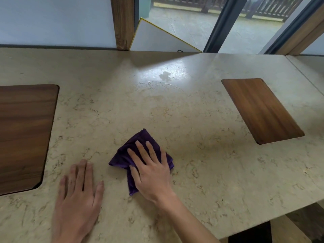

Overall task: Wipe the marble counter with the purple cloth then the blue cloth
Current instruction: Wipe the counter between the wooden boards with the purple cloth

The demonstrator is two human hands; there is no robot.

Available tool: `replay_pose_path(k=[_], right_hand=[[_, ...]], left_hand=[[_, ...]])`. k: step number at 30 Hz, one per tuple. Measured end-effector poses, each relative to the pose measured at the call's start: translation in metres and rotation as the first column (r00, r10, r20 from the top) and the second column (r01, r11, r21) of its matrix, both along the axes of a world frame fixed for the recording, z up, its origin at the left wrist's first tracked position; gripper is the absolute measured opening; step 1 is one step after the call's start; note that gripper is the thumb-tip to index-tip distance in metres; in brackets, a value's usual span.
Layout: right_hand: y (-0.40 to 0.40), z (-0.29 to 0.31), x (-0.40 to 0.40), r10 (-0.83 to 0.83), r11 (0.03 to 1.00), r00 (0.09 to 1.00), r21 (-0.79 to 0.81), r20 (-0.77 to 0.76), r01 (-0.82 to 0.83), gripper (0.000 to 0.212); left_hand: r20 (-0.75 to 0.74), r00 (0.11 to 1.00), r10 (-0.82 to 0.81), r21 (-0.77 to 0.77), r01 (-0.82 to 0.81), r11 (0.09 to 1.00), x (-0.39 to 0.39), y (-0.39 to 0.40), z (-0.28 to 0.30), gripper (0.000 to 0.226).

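right hand (152, 170): grip flat, fingers spread, pressing the crumpled purple cloth (140, 155) onto the beige marble table (201, 163)
left hand (78, 193): grip flat, holding nothing, resting on table

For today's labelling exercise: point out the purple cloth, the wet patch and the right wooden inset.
purple cloth (122, 157), head view, left fold.
wet patch (164, 75), head view, centre.
right wooden inset (261, 109), head view, middle.

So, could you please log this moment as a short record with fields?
surface: marble counter
cloth: purple cloth, crumpled on the counter
right hand: flat on the cloth, fingers straight
left hand: flat on bare counter, beside the cloth
insets: two wood panels
wet patch: far centre
blue cloth: not in view
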State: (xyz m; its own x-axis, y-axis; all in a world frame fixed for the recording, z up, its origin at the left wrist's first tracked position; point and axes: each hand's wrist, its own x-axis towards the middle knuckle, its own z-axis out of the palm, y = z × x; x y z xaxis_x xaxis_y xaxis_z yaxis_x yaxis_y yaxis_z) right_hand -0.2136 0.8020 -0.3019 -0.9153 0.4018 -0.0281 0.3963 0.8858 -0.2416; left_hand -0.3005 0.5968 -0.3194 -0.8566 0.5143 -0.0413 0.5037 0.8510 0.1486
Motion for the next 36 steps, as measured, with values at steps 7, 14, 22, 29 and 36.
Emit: replay_pose_path(k=[7,14,22,29,36], right_hand=[[0.079,-0.002,0.036,-0.18,0.983,0.983,0.031,0.04,0.179,0.054],[0.195,0.007,0.103,-0.409,0.913,0.903,0.047,0.131,0.406,0.061],[0.22,0.005,0.081,-0.451,0.892,0.882,0.025,0.141,0.452,0.058],[0.268,0.004,-0.028,-0.467,0.882,0.882,0.115,0.07,0.458,0.05],[0.28,0.009,-0.145,-0.405,0.914,0.907,0.018,0.12,0.406,0.052]], left_hand=[[0.005,1.0,0.023,-0.017,-0.023,1.0,0.0,0.004,0.001,0.071],[0.027,0.999,0.022,-0.007,-0.022,1.0,0.001,0.005,0.003,0.071],[0.011,0.999,-0.03,-0.015,0.03,0.999,0.001,0.003,0.005,0.07],[-0.013,0.999,-0.036,-0.025,0.036,0.999,0.001,0.003,0.006,0.069],[-0.038,0.999,-0.008,0.001,0.008,1.0,0.0,0.006,0.001,0.069]])
